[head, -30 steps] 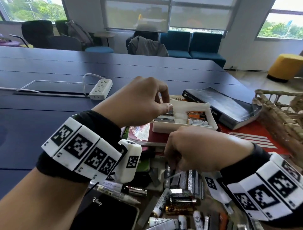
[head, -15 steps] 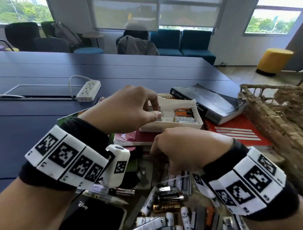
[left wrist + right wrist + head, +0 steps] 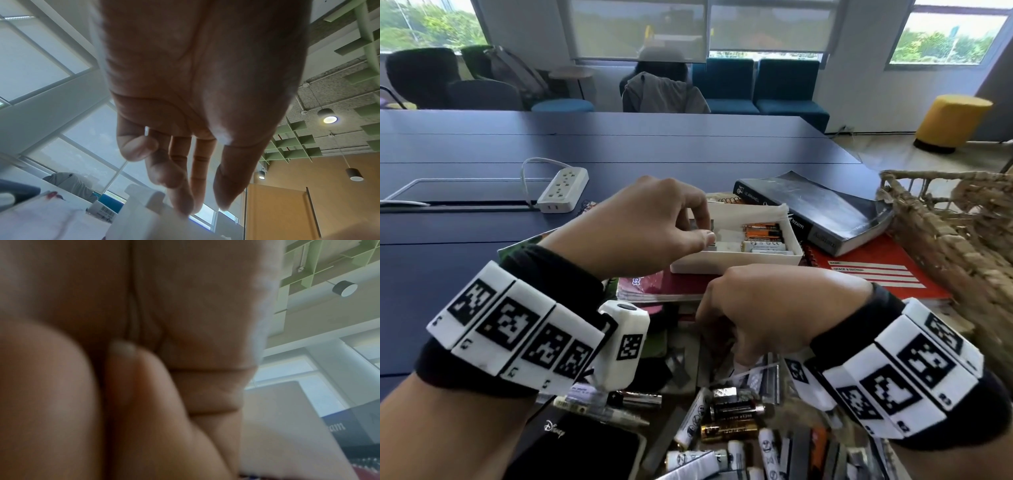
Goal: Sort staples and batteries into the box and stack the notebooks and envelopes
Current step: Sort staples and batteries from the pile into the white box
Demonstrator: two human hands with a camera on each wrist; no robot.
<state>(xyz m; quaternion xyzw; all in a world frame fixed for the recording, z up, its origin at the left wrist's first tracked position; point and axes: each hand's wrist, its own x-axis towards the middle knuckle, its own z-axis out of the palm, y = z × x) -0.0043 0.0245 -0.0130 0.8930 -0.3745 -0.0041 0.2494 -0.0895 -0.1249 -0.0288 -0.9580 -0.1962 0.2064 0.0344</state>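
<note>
The white box (image 3: 736,255) sits at the centre of the head view, resting on a red notebook (image 3: 664,286), and it is partly filled: orange and white batteries (image 3: 762,236) lie in its right compartment, and strips of staples (image 3: 710,236) appear to stand in its left one.

The left hand (image 3: 640,226) reaches over the box's left end with thumb and forefinger brought together at those strips. In the left wrist view the fingertips (image 3: 185,206) press down at the box's edge, thumb close beside them, but whether a strip is pinched between them I cannot tell.

The right hand (image 3: 774,308) hangs just below the box, lower centre of the frame, fingers curled downward into the loose pile. Its wrist view is blurred, so I cannot tell whether it has hold of anything.

By my reading the sorting is underway but far from finished. A heap of loose batteries (image 3: 729,421) and staple strips (image 3: 767,380) lies along the bottom edge of the frame (more than 10 pieces, at a rough count). The stacking looks hardly begun: another red notebook (image 3: 876,274) lies to the right under a dark book (image 3: 822,212), and other covers poke out unevenly beneath the box. No envelope can be picked out with confidence.
</note>
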